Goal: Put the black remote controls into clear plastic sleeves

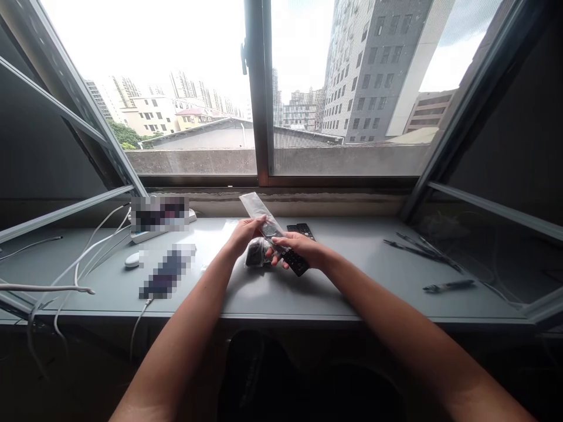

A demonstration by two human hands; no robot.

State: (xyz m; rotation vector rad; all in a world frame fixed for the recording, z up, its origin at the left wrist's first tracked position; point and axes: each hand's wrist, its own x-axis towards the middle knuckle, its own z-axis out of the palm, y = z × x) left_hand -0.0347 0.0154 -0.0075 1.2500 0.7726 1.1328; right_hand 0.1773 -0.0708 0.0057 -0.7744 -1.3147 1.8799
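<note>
In the head view, my left hand (245,235) pinches a long, clear plastic sleeve (255,206) that slants up and to the left. My right hand (304,248) is closed around a black remote control (295,262), its button end sticking out below the fingers. The remote and the sleeve lie in one line; the upper part of the remote seems to sit inside the sleeve, though my fingers cover where they meet. Behind my right hand, more black remote controls (303,228) rest on the table. Under my hands is a dark object in clear wrapping (255,253).
The grey table (352,287) stands against a window. On its left are a power strip (165,225) with white cables, a white mouse (132,259) and a blurred-out device (165,275). To the right lie thin dark tools (417,252) and a pen (448,286). Metal frame bars flank both sides.
</note>
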